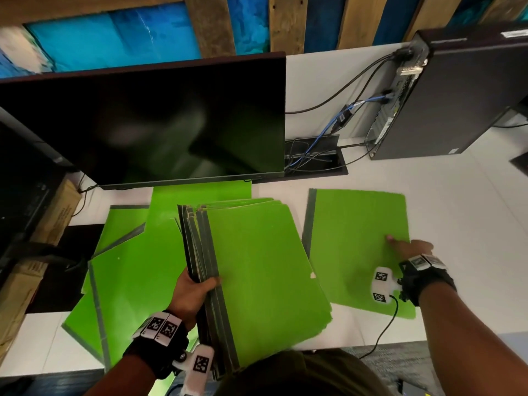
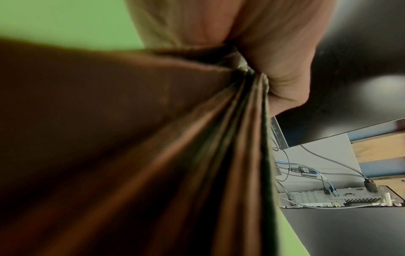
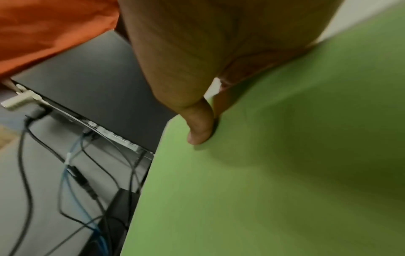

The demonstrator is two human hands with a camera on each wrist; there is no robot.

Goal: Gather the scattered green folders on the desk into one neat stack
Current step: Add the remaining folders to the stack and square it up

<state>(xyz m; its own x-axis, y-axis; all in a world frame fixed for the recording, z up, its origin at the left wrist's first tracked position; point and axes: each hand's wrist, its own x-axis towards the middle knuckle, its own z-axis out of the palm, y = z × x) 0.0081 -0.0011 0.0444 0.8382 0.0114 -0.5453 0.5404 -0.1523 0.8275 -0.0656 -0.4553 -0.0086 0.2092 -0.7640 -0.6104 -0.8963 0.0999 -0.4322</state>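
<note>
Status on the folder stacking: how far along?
Partly done. Left hand grips a gathered stack of folders by the spines. Right hand presses on a single folder lying alone on the desk, likely next. Several loose folders remain at left, under the monitor.

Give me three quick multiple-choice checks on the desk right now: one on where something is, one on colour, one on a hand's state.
1. Where is the single folder lying alone?
A. right of the held stack
B. on the computer case
C. behind the monitor

2. What colour are the spine strips on the held stack?
A. red
B. dark grey
C. white

3. What is the right hand doing?
A. gripping the stack
B. hanging off the desk
C. resting fingers on the single folder

Answers:
1 A, it lies flat on the desk to the stack's right.
2 B, dark strips edge the spines in the left hand.
3 C, a fingertip lies on green card.
</note>
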